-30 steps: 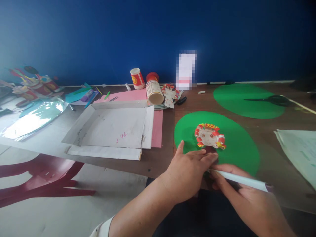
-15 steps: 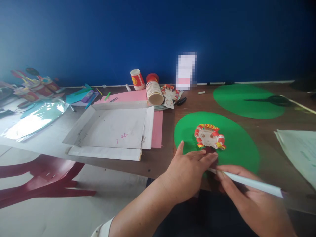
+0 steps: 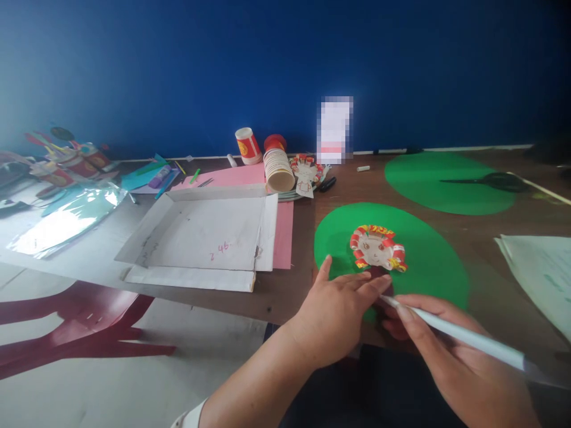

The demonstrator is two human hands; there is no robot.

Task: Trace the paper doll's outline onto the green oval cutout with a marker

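My left hand (image 3: 336, 318) lies flat with its fingers stretched over a dark red piece (image 3: 380, 271) and the edge of a green paper circle (image 3: 430, 261). Just beyond its fingertips is a paper-cup face (image 3: 375, 252) with drawn eyes and mouth, ringed by curled red and yellow strips. It rests on the green circle. My right hand (image 3: 464, 368) grips a slim white pen (image 3: 473, 337). The pen's tip is by the left fingertips, over the dark red piece, most of which the hands cover.
Left stands a shallow white cardboard box (image 3: 209, 229) on pink paper (image 3: 284, 238). Behind are stacked paper cups (image 3: 279, 169), another cup (image 3: 248, 145) and a second paper face (image 3: 306, 172). Black scissors (image 3: 491, 181) lie on another green circle (image 3: 414, 172). A red chair (image 3: 93, 324) is lower left.
My right hand and the pen have shifted slightly, with the pen's tip now a little higher beside the left fingers. My left hand stays in nearly the same spot.
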